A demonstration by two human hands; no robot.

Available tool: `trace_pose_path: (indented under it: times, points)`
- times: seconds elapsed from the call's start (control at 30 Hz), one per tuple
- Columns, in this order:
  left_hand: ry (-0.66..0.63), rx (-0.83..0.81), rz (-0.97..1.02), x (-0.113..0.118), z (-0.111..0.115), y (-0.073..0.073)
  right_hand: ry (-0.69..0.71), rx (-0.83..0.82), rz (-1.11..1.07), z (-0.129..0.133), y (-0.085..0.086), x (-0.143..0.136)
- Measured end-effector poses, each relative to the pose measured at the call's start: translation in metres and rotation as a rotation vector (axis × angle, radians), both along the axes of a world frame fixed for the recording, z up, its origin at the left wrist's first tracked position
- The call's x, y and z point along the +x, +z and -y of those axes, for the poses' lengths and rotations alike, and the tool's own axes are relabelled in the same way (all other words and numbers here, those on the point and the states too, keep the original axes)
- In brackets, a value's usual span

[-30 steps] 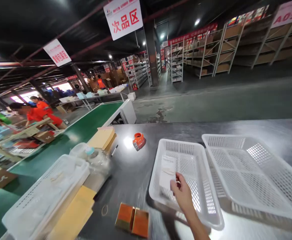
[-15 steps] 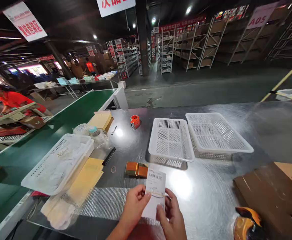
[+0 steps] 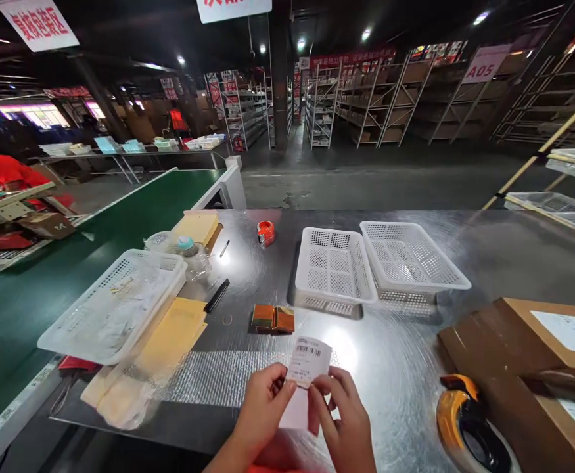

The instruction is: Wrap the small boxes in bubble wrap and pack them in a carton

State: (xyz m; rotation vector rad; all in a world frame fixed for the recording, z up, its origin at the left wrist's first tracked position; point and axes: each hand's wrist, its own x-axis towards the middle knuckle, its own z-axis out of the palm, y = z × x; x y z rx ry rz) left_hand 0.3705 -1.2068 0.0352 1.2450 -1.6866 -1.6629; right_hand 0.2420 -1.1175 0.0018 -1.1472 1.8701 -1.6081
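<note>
Both hands grasp one printed white paper [image 3: 309, 358]: left hand [image 3: 263, 402] pinching its left edge, right hand [image 3: 345, 412] bent at its right side, a thin tan band [image 3: 298, 383] crossing it at the fingertips. Compared with the earliest frame: the right hand alone was then at the paper inside a perforated basket; the paper is now between both hands, above the table [image 3: 272, 269]. Since the middle frame, its printed top has curled more. Count, outward: just beyond the hands, two shiny copper-gold blocks [image 3: 263, 316], side by side. Left of the hands, one sheet of bubble wrap [image 3: 208, 376], yellow envelopes [image 3: 173, 328] (number unclear), one loose ring [image 3: 223, 320], one white basket [image 3: 55, 348]. Farther ahead, one red tape dispenser [image 3: 266, 231]; ahead and right, two perforated baskets [image 3: 336, 299]. Right of the hands, one orange-and-black tape tool [image 3: 449, 420] near brown cardboard [image 3: 484, 335].
</note>
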Motion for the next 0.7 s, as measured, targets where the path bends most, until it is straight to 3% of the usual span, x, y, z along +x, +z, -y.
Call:
trace_pose_path:
  times: [0.1,0.27,0.37,0.43,0.5,0.57,0.7]
  points:
    - [0.063,0.056,-0.096,0.01,-0.002,0.002,0.049,0.037,0.129,0.003,0.003,0.003]
    - [0.129,0.467,-0.351,0.023,0.002,0.01,0.224,0.189,0.534,0.007,0.008,0.005]
    - [0.201,0.642,-0.396,0.029,0.007,0.022,0.358,0.187,0.416,0.007,0.011,0.004]
    - [0.218,0.742,-0.452,0.033,0.009,0.028,0.364,0.145,0.264,0.007,0.012,0.005]
    - [0.158,0.706,-0.414,0.036,0.01,0.027,0.306,0.106,0.174,0.006,0.012,0.006]
    - [0.048,0.53,-0.266,0.039,0.01,0.023,0.246,0.089,0.208,0.005,0.013,0.009]
    - [-0.022,0.177,-0.074,0.043,0.008,0.018,0.237,0.144,0.562,0.003,0.022,0.019]
